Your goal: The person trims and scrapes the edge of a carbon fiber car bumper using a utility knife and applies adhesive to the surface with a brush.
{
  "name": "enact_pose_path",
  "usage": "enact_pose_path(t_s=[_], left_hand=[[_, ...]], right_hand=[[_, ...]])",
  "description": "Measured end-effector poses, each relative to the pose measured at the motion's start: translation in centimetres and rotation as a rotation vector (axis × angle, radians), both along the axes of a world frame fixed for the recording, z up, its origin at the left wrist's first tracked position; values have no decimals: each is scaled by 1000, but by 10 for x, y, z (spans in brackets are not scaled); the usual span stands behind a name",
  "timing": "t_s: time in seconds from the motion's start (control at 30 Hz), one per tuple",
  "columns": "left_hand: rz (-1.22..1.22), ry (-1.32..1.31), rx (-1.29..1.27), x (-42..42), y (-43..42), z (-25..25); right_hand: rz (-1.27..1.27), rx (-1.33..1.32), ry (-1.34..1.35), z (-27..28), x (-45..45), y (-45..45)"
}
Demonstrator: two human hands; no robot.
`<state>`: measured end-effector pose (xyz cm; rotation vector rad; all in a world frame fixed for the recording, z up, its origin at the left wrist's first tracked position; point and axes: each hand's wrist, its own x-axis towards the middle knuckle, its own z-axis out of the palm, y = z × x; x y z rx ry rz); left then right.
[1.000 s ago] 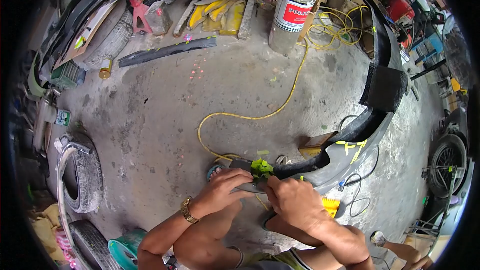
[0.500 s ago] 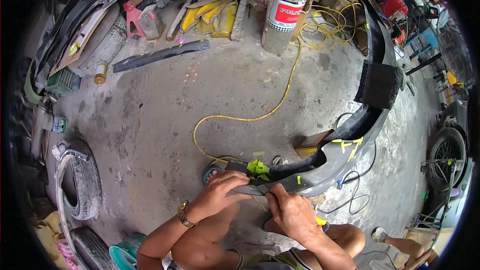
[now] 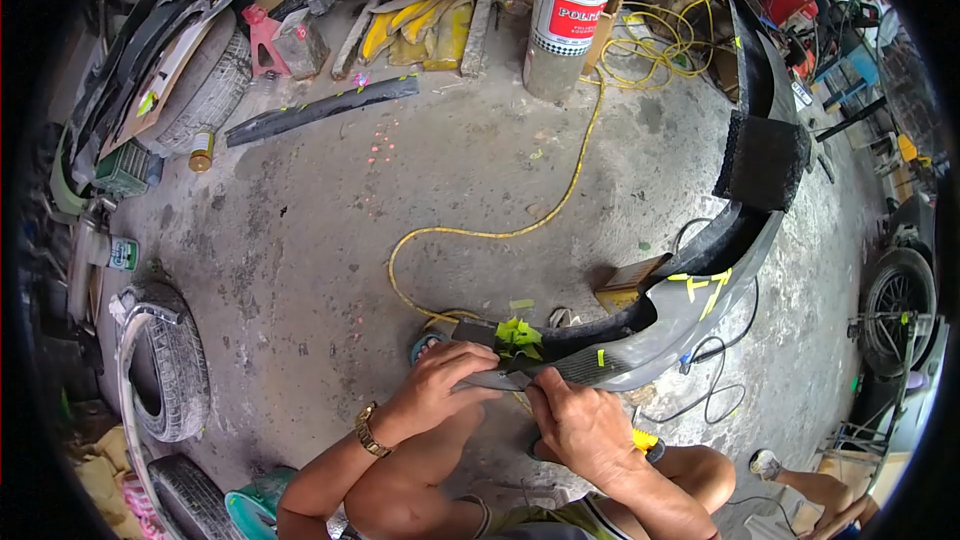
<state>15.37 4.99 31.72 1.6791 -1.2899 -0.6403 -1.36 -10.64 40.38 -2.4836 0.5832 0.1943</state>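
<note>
A long grey panel [image 3: 665, 340] starts between the person's two hands and sweeps in a curve up the right side of the view. The left hand [image 3: 445, 380], with a gold-coloured watch [image 3: 372, 430] on its wrist, is clamped on the panel's near end. The right hand [image 3: 580, 425], just apart from it, has its fingers bent at the near edge; whether they pinch the edge or some small item cannot be told. A bright green clump [image 3: 518, 338] sits at that end, by the left fingertips. Yellow tape strips [image 3: 703, 288] mark the outer face, and a black pad [image 3: 766, 162] lies across the panel farther up. Inside the curve stands a brownish box [image 3: 625, 282]. Beyond, a yellow hose [image 3: 480, 231] winds over the concrete floor [image 3: 320, 240] toward a tin with a red label [image 3: 568, 30].
</note>
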Motion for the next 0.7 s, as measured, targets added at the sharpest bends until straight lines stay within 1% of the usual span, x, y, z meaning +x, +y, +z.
enact_pose_path(t_s=[0.1,0.17,0.2,0.27,0.3,0.37,0.4,0.47,0.57,0.7], left_hand=[[-6,-13,12,0,1,0],[-10,-24,15,0,1,0],[3,-32,10,-1,1,0],[11,-41,8,-2,1,0],[12,-38,1,-2,1,0],[13,-36,-11,-1,0,0],[9,-27,-16,0,0,-1],[5,-16,-16,-1,0,-2],[5,5,-4,0,-1,0],[2,10,-12,-1,-3,1]], right_hand=[[22,-41,20,2,2,1],[106,-130,19,3,5,2],[105,-129,18,4,7,4],[166,-239,74,11,13,8],[163,-239,73,10,13,5],[62,-49,60,3,10,-3],[62,-51,59,0,8,-4],[-42,102,-6,-4,2,-2],[-75,145,13,-7,-2,-3],[-65,105,-1,-4,-2,-2]])
